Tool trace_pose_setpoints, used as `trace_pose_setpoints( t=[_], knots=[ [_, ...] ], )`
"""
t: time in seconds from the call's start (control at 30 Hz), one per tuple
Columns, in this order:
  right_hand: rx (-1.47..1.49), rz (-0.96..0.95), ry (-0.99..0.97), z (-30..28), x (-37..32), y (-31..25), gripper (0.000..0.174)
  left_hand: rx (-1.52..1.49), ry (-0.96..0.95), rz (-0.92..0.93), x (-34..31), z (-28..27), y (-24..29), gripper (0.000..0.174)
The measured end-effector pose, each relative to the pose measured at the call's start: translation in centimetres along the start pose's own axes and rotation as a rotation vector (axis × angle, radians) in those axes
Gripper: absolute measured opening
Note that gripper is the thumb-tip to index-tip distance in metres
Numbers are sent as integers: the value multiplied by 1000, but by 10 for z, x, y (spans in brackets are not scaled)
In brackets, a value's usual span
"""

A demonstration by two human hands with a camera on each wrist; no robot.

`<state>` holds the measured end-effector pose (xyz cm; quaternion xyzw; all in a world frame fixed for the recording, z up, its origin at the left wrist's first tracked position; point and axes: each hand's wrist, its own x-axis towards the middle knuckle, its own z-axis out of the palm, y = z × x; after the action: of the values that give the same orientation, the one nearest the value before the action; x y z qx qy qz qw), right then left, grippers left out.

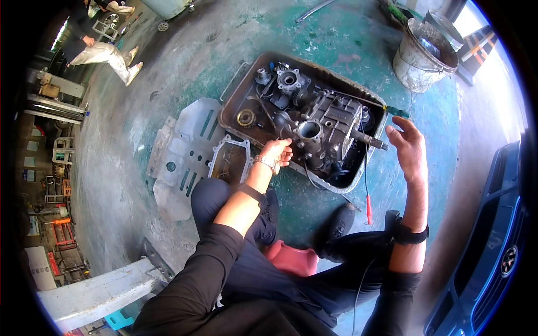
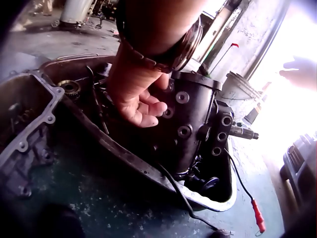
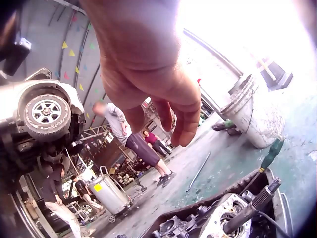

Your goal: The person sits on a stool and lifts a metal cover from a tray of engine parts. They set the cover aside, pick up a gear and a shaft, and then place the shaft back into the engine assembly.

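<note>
A gearbox housing (image 1: 336, 120) with a splined shaft (image 1: 371, 140) lies in a worn metal tray (image 1: 238, 106). My left hand (image 1: 274, 154), with a watch on its wrist, hovers at the housing's near left side. In the left wrist view that left hand (image 2: 141, 96) has loosely bent fingers and nothing shows in them. My right hand (image 1: 408, 147) is raised beyond the shaft's end, thumb apart from relaxed fingers. The right wrist view shows the right hand (image 3: 148, 84) in the air, fingers hanging loosely, above the shaft and a green-handled screwdriver (image 3: 272, 153) at the tray's edge.
Loose gear parts (image 1: 288, 81) and a brass-coloured ring (image 1: 245, 118) share the tray. A cast cover (image 1: 247, 144) and a metal plate (image 1: 185, 145) lie to its left. A red-tipped lead (image 1: 369, 210) hangs at the right. A dirty bucket (image 1: 412, 64) and blue car (image 1: 487, 241) stand nearby.
</note>
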<state>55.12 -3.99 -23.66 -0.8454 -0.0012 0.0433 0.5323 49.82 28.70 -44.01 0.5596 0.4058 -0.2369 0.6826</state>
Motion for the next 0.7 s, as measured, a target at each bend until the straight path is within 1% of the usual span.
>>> trace_pose_setpoints(
  t=[0.03, 0.07, 0.13, 0.17, 0.2, 0.27, 0.33, 0.37, 0.4, 0.43, 0.47, 0.5, 0.53, 0.6, 0.63, 0.7],
  knots=[
    [-13, 5, -5, 0, 0, 0, 48, -127, -7, -16, -2, 3, -1, 28],
    [-26, 7, -10, 1, 1, 1, 48, -183, 20, 4, 6, 6, -7, 28],
    [-8, -2, -10, 2, 3, 1, 47, -309, -44, 23, 27, 9, -13, 26],
    [1, 5, -10, 2, 2, 2, 47, -368, -74, 80, 38, 9, -20, 26],
    [7, -13, -15, 2, 2, 3, 47, -417, -92, 86, 49, 10, -25, 23],
    [0, 5, -23, 3, 3, 1, 47, -94, 43, 239, 39, 12, -24, 24],
    [-19, 13, -49, 2, 1, -1, 49, -137, 202, 315, 35, 35, -23, 23],
    [36, 4, -58, 3, 2, 0, 48, -89, 120, 318, 38, 31, -24, 28],
    [78, 11, -76, 3, 4, 9, 48, 7, 198, 369, 30, 32, -20, 31],
    [152, -36, -57, 7, 7, 20, 47, 103, 281, 408, 23, 32, -18, 35],
    [203, -46, -33, 10, 9, 24, 48, 120, 280, 435, 17, 31, -16, 35],
    [179, -29, -42, 9, 11, 25, 48, 42, 265, 405, 32, 31, -22, 37],
    [183, -29, -52, 9, 13, 29, 48, 34, 268, 412, 40, 32, -26, 40],
    [81, -48, -67, 6, 15, 31, 40, 61, 190, 308, 37, 29, -20, 33],
    [78, -61, -76, 5, 14, 30, 40, 48, 197, 315, 37, 31, -18, 33],
    [73, -33, -35, 9, 12, 26, 40, 127, 256, 319, 35, 31, -18, 34]
  ],
)
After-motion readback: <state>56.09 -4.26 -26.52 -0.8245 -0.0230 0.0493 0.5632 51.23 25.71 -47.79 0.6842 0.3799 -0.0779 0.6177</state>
